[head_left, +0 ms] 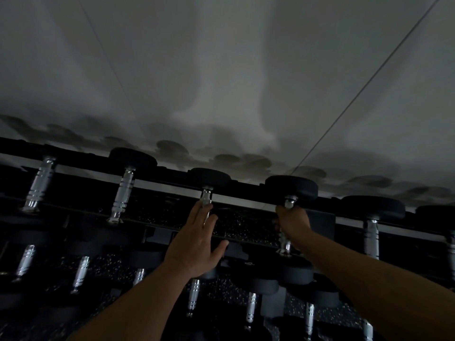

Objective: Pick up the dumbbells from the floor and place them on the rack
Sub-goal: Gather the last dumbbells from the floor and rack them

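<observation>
A black dumbbell rack (pixel 172 174) runs across the dim view, with a row of black-ended, chrome-handled dumbbells on its top tier. My right hand (pixel 294 223) is wrapped around the chrome handle of one dumbbell (pixel 291 187) on that tier. My left hand (pixel 197 244) lies flat with fingers spread over the handle of the neighbouring dumbbell (pixel 209 178), touching it without a closed grip. Both forearms reach up from the bottom of the frame.
More dumbbells (pixel 371 207) sit to the left and right on the top tier, and several others (pixel 251 306) fill the lower tiers. A pale wall (pixel 221 70) stands right behind the rack. A speckled dark floor (pixel 327 313) shows between the tiers.
</observation>
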